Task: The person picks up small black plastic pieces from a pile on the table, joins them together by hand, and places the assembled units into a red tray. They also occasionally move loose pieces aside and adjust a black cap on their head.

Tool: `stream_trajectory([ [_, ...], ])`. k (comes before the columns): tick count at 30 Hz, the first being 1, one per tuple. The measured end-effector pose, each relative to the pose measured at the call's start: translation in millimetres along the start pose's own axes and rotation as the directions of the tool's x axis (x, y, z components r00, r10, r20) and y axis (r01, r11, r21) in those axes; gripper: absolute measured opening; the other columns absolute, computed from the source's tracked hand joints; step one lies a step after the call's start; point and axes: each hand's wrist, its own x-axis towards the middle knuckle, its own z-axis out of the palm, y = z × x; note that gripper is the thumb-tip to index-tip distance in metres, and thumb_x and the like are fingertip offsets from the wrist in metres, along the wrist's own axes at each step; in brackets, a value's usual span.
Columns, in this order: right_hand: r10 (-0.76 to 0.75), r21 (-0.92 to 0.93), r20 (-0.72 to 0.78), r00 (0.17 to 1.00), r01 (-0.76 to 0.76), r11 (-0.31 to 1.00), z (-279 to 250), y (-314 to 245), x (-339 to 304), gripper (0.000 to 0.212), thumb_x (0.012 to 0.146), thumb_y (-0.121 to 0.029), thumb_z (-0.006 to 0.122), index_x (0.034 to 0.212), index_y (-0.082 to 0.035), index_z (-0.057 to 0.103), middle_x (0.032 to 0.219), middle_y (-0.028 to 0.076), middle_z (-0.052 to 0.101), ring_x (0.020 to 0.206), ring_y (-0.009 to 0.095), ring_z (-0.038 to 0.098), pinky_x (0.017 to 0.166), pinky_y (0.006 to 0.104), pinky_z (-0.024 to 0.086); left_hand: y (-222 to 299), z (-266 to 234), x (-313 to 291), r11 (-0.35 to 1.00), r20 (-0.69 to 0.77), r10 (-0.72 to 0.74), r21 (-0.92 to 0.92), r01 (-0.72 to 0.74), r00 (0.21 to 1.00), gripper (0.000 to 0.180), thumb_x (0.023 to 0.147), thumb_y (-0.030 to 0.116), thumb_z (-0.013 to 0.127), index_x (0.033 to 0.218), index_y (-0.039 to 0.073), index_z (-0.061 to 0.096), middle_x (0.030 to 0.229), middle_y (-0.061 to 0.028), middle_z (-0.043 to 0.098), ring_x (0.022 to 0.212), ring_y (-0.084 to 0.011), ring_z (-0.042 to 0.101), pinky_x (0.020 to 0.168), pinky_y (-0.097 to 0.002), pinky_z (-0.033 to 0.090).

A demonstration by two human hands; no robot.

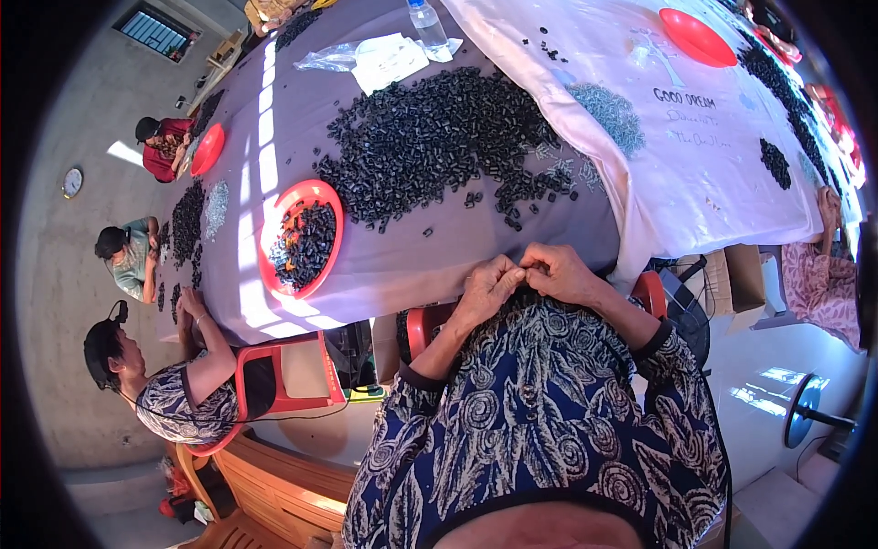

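Note:
My left hand and my right hand meet at the near edge of the table, in front of my chest. The fingertips of both are pinched together, touching each other. Whatever lies between them is too small or too hidden to make out. Just beyond my hands spreads a large pile of small black plastic pieces, with a few strays close to the edge. Small clear pieces lie at the pile's right side. To the left stands a red bowl partly filled with the same black pieces.
A grey-purple cloth covers the table, with a pale printed cloth on the right bearing a heap of clear pieces and a red plate. A water bottle and white paper lie behind. Several people sit around.

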Motion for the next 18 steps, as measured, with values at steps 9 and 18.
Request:
stream_trajectory([
  [9, -0.111, -0.175, -0.005, 0.994, 0.108, 0.979, 4, 0, 0, 0.015, 0.079, -0.011, 0.057, 0.083, 0.002, 0.050, 0.076, 0.018, 0.057, 0.070, 0.032, 0.058, 0.060, 0.0388, 0.045, 13, 1, -2, 0.994, 0.036, 0.025, 0.103, -0.028, 0.999, 0.025, 0.092, 0.024, 0.051, 0.080, 0.002, 0.055, 0.063, 0.0020, 0.048, 0.056, -0.0047, 0.042, 0.049, -0.0208, 0.036],
  [18, -0.041, -0.435, 0.224, 0.974, 0.138, 0.890, -4, -15, -8, 0.010, 0.082, -0.006, 0.044, 0.087, 0.003, 0.045, 0.084, 0.021, 0.054, 0.081, 0.041, 0.054, 0.070, 0.0476, 0.043, 22, 10, -6, 0.989, -0.013, 0.090, 0.115, -0.088, 0.996, 0.022, 0.092, 0.021, 0.052, 0.084, 0.000, 0.056, 0.067, 0.0018, 0.046, 0.065, -0.0070, 0.041, 0.058, -0.0225, 0.037],
])
